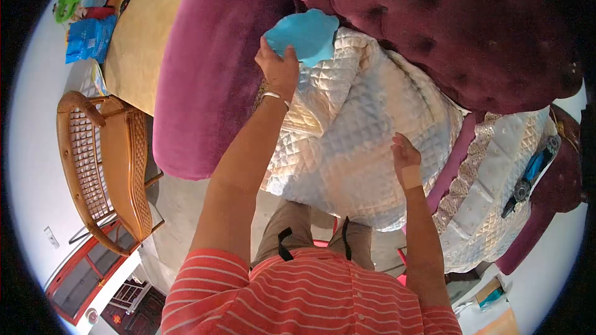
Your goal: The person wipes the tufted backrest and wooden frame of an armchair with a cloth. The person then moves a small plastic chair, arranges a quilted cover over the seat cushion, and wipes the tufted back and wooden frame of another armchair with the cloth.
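My left hand (277, 68) is closed on the near left edge of a light blue, flat piece with a wavy outline (308, 32); its exact kind does not show. The blue piece is up by the corner where the sofa's armrest meets its back, over the upper end of a quilted cover (372, 130). This cover, pale cream and blue, lies rumpled across the sofa seat. Over its right part hovers my right hand (406, 154), holding nothing, its fingers loosely bent and apart.
The purple sofa has a thick armrest (205, 68) at left and a tufted back (434, 25) above. A wicker chair (112, 167) and wooden table (149, 22) with a blue bag (90, 38) stand left. A dark object (528, 177) lies on the far right seat.
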The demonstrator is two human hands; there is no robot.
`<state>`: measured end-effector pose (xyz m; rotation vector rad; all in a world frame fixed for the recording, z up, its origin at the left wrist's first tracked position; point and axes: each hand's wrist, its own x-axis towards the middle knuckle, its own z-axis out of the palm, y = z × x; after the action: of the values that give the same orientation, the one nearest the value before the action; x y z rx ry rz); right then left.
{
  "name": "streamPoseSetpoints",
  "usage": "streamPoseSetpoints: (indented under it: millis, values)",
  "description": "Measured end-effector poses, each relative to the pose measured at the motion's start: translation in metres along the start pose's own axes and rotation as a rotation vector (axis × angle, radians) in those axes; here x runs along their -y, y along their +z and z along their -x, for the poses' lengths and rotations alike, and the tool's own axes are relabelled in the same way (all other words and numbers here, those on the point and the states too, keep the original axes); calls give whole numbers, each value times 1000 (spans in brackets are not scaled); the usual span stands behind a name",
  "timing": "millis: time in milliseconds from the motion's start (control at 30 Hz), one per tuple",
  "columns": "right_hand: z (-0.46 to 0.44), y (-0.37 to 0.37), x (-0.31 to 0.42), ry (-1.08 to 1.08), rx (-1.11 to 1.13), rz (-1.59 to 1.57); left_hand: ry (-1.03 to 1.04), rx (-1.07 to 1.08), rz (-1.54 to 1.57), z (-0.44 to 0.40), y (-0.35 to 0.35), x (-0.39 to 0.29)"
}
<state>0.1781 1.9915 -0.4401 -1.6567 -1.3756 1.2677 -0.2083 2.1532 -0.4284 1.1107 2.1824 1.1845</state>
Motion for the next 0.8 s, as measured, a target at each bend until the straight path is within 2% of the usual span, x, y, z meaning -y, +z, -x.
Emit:
streamPoseSetpoints:
  millis: [33,100,133,233,267,333,367,433,533,600,667,733,800]
  values:
    - [-4,5,10,-81,20,99,-43,86,-1,4,-8,-25]
    - [-18,12,33,-242,61,298,64,67,-120,2,1,-22]
    - [-29,17,48,-237,83,308,116,56,-182,2,6,-19]
    - [-76,50,75,-279,93,319,368,-212,-326,-2,2,-48]
    - [-95,66,77,-334,60,312,398,-109,-339,3,3,-47]
    - [-133,107,92,-217,30,172,462,91,-364,13,5,-46]
    - [-152,124,97,-129,52,224,422,199,-348,17,10,-48]
    - [-183,148,100,45,94,328,472,152,-368,14,20,-37]
    - [-190,154,71,104,42,305,490,117,-360,-2,30,-27]
    - [-161,123,78,148,198,36,503,105,-357,-11,31,-26]
    - [-113,91,104,215,256,-408,495,137,-548,-13,26,-40]
    - [-66,59,99,379,254,-389,483,195,-627,-18,29,-40]
    - [-35,29,79,401,371,4,476,285,-599,-31,34,-28]
